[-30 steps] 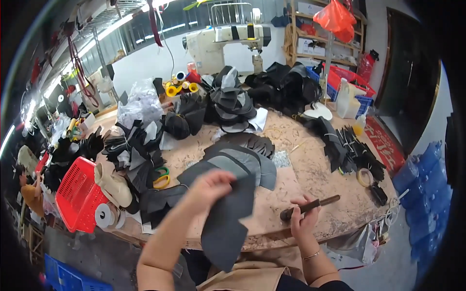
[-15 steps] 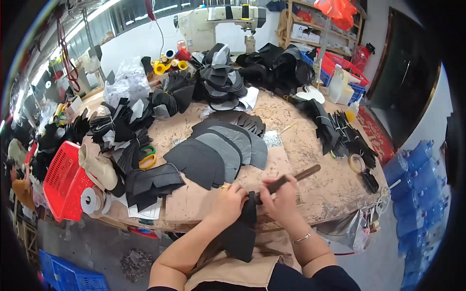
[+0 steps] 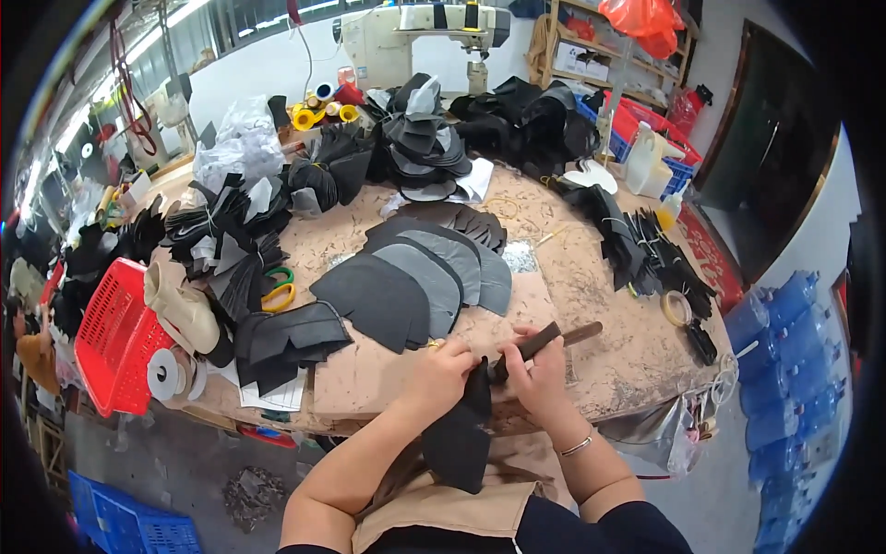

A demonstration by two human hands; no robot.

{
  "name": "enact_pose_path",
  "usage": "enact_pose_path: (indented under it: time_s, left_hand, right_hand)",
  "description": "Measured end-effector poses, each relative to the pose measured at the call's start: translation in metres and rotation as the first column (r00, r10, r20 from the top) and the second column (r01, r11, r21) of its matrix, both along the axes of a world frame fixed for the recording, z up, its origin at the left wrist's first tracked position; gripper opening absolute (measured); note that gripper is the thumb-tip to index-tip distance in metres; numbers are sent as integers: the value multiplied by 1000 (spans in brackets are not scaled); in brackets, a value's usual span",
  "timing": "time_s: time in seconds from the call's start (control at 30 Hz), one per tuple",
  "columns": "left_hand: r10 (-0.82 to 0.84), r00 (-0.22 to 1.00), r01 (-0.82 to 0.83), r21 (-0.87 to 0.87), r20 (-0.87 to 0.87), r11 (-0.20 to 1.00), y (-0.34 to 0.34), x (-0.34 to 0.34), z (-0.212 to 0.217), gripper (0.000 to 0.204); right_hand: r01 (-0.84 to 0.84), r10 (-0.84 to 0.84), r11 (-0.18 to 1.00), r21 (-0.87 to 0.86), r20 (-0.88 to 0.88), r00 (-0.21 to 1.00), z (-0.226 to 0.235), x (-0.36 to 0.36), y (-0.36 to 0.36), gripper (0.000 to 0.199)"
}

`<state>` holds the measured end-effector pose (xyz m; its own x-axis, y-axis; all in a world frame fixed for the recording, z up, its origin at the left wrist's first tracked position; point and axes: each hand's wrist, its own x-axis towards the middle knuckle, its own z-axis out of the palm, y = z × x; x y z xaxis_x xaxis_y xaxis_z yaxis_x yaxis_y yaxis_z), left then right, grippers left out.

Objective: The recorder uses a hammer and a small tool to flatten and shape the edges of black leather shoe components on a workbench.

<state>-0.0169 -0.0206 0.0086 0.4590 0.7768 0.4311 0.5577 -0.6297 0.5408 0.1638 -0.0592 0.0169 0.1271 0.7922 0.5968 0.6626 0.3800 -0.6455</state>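
Note:
My left hand (image 3: 445, 372) is closed near the front edge of the table, pinching the upper end of a black leather-like shoe piece (image 3: 460, 443). The piece narrows upward and hangs past the edge over my lap. In my right hand (image 3: 537, 372) is a hammer (image 3: 583, 332) with a brown wooden handle, its dark end low beside the piece. The handle looks doubled, perhaps from motion. Just beyond my hands, a fanned stack of black and grey shoe pieces (image 3: 374, 297) lies on the work board (image 3: 369, 383).
At the left are folded black pieces (image 3: 291, 343), scissors (image 3: 277, 294), a beige boot (image 3: 180, 309), a thread spool (image 3: 166, 374) and a red basket (image 3: 120, 337). Bundled black pieces (image 3: 637, 245) and a tape roll (image 3: 676, 309) lie right. A sewing machine (image 3: 388, 51) stands behind.
The hammer has shifted slightly in my right hand, its handle now blurred into two. My left hand and the black piece have barely moved.

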Motion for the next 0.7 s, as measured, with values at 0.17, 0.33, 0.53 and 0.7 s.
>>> enact_pose_path:
  time_s: [0.17, 0.33, 0.53, 0.7]
  left_hand:
    - [-131, 982, 158, 212, -136, 964, 9, -6, -8, 16]
    - [-156, 964, 214, 276, -217, 937, 7, -9, -10, 21]
    - [-162, 961, 220, 267, -222, 938, 6, -8, -8, 25]
    - [-139, 971, 189, 266, -194, 945, 7, -11, -14, 25]
  right_hand:
    - [54, -63, 997, 63, 146, 987, 6, 11, 19, 20]
    - [21, -28, 995, 99, 75, 997, 29, 1, 30, 18]
    - [-1, -22, 991, 133, 173, 985, 9, -2, 34, 17]
    - [-23, -37, 978, 205, 283, 958, 26, 3, 25, 14]
